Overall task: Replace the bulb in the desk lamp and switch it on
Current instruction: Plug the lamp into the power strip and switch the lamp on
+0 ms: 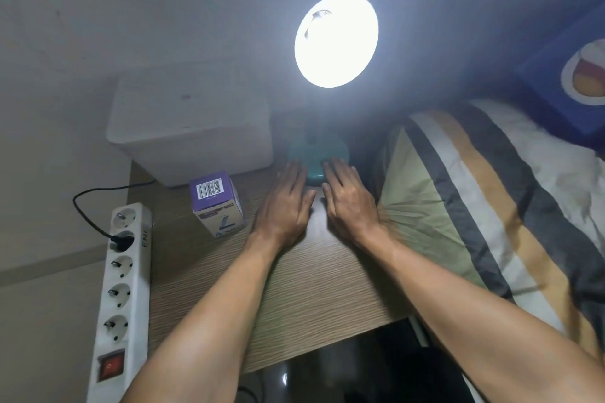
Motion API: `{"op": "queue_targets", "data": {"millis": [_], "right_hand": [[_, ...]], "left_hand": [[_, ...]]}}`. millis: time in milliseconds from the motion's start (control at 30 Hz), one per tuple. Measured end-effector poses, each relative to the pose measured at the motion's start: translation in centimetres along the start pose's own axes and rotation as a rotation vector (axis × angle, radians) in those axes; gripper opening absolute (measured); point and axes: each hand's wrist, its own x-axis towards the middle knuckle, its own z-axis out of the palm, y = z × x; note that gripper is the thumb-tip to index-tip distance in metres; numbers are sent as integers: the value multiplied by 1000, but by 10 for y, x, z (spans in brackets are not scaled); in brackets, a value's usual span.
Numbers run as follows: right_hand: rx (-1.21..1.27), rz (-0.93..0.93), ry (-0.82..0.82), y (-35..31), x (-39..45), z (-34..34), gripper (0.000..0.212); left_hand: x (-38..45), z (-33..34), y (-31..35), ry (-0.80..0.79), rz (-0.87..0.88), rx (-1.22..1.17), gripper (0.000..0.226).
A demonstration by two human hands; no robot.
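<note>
Both hands, left hand (288, 203) and right hand (347, 199), are laid flat and empty on the desk (311, 288), fingertips at the lamp base (316, 154). With the lamp head (336, 39) lit, the base should be steadied, not nudged.

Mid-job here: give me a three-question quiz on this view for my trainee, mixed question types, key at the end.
1. True or false: the lamp head is lit.
2. Multiple choice: the black plug sits in which socket of the power strip, counting from its far end? A) first B) second C) fifth
3. Short answer: what stands on the desk just left of the left hand?

Key:
1. True; it glows bright white.
2. B.
3. A small purple and white box, upright. Both the left hand and the right hand lie flat and open, fingertips by the teal lamp base.
</note>
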Motion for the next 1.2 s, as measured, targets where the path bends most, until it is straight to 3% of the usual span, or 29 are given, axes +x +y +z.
{"op": "queue_targets", "data": {"millis": [933, 1200], "right_hand": [[-59, 0, 14, -4, 2, -8, 48], [-45, 7, 12, 0, 7, -4, 51]], "left_hand": [[1, 1, -1, 17, 3, 15, 71], [-3, 2, -1, 98, 43, -17, 60]]}}
